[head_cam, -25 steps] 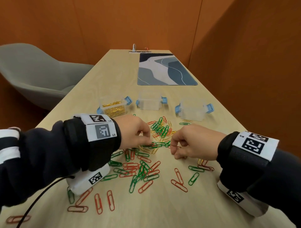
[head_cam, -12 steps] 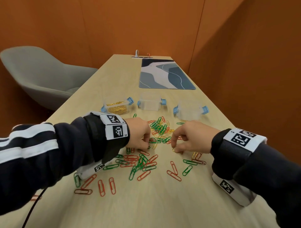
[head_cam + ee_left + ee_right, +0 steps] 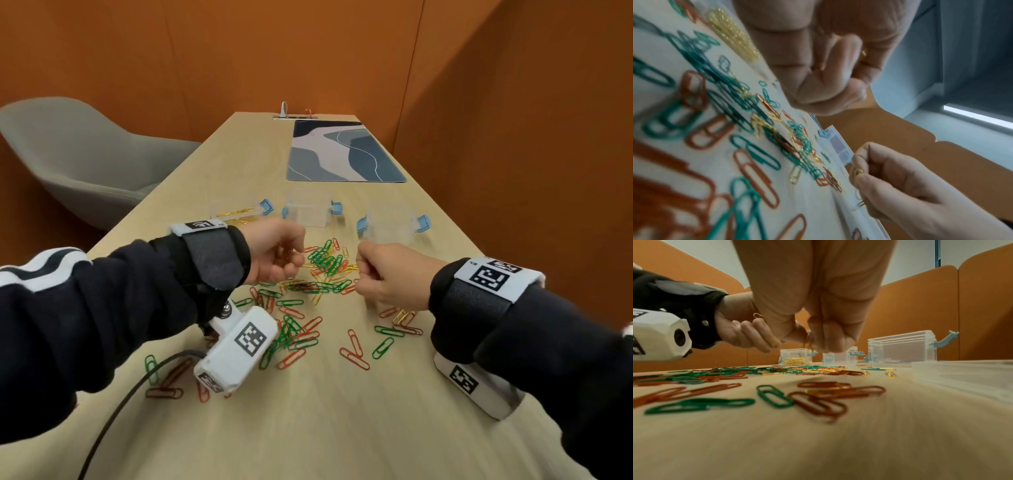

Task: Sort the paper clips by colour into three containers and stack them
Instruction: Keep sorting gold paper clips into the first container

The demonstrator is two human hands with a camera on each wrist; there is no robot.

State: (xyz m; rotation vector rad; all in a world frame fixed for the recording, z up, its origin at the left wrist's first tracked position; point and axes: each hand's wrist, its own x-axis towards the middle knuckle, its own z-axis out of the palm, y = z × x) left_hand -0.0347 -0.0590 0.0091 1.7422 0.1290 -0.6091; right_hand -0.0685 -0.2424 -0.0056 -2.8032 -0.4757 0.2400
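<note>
Green, red and gold paper clips (image 3: 322, 270) lie scattered across the wooden table (image 3: 308, 428). Behind them stand three clear containers with blue latches: the left one (image 3: 239, 214) holds gold clips, while the middle one (image 3: 308, 212) and the right one (image 3: 390, 226) look empty. My left hand (image 3: 294, 260) hovers above the pile, its fingers curled round gold clips; one gold clip (image 3: 757, 315) sticks out of it. My right hand (image 3: 363, 270) is raised just right of the pile and pinches a gold clip (image 3: 857, 174).
A blue-grey desk mat (image 3: 342, 154) lies at the far end of the table. A grey chair (image 3: 85, 161) stands to the left and orange walls close in behind and on the right. A black cable (image 3: 113, 411) runs from my left wrist camera (image 3: 236, 349).
Both hands were down on the pile picking at clips; now they are lifted off the table with gold clips in their fingers. The left hand has moved up towards the containers.
</note>
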